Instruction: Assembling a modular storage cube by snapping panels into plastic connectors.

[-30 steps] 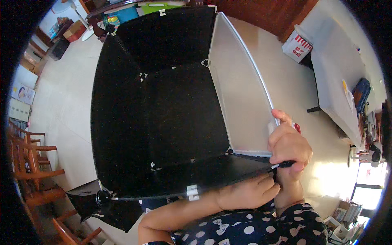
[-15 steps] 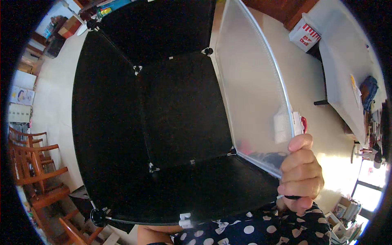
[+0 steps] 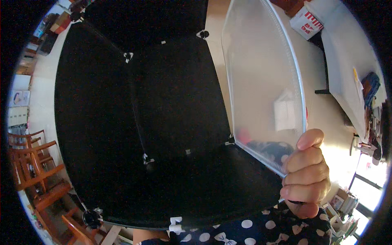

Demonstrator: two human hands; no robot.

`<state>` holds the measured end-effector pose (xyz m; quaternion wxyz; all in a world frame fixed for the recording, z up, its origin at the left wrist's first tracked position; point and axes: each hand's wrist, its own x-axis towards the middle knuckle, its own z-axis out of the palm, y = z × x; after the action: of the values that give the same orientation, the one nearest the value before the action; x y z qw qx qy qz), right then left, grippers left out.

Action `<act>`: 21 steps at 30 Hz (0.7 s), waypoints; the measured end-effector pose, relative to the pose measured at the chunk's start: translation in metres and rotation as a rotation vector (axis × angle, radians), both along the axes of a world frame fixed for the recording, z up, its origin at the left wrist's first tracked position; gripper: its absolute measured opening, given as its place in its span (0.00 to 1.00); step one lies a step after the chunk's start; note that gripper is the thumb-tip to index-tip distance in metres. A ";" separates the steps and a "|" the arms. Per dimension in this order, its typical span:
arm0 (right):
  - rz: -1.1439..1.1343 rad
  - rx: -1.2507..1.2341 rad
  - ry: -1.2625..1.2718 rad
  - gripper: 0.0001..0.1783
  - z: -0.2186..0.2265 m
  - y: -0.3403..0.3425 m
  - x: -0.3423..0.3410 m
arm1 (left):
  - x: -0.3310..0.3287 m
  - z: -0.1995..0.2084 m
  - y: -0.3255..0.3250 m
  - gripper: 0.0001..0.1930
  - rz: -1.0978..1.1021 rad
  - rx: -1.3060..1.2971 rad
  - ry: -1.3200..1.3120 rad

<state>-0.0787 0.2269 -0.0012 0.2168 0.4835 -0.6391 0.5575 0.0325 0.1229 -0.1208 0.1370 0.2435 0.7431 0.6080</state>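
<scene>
A large open box frame with black fabric panels (image 3: 175,98) fills the middle of the view. Black and white corner connectors (image 3: 128,57) join its edges, and a white clip (image 3: 175,224) sits on the near edge. Along its right side stands a translucent panel with pale edging (image 3: 261,73), tilted outward with a gap at its far end. My right hand (image 3: 306,175) is closed round the near right edge of this panel, fingers facing me. My left arm (image 3: 151,235) shows in part below the near edge; its hand is hidden by the box.
Wooden chairs (image 3: 41,175) stand at the left. A white box with red stripes (image 3: 306,23) is at the far right, beside a pale table (image 3: 345,81) with things on it. Shelved items (image 3: 343,212) lie at the lower right. My dotted clothing is close to the near edge.
The black box frame has shifted left and slightly away from me. My right hand and the translucent panel have moved a little to the right, and the gap between panel and frame has widened.
</scene>
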 end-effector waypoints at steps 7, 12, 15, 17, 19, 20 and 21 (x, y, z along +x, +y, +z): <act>-0.030 0.145 -0.068 0.19 0.009 0.007 0.006 | 0.034 0.002 -0.003 0.13 0.031 -0.026 -0.113; -0.039 0.128 -0.114 0.15 0.004 0.004 0.011 | 0.045 0.000 -0.025 0.13 0.082 -0.106 -0.152; -0.022 0.068 -0.068 0.16 -0.008 0.011 0.014 | 0.051 0.001 -0.038 0.13 0.116 -0.156 -0.174; -0.078 0.023 0.001 0.20 -0.013 0.013 0.019 | 0.055 0.002 -0.046 0.13 0.133 -0.183 -0.183; -0.049 0.025 -0.007 0.21 -0.016 0.014 0.016 | 0.056 0.002 -0.052 0.13 0.144 -0.203 -0.186; -0.025 0.036 -0.006 0.22 -0.016 0.014 0.013 | 0.057 0.003 -0.055 0.13 0.148 -0.211 -0.185; -0.003 0.047 -0.004 0.23 -0.015 0.015 0.009 | 0.057 0.003 -0.058 0.13 0.150 -0.217 -0.183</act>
<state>-0.0693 0.2414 -0.0157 0.2049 0.4864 -0.6531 0.5430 0.0892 0.0650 -0.1178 0.1838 0.1145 0.8051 0.5522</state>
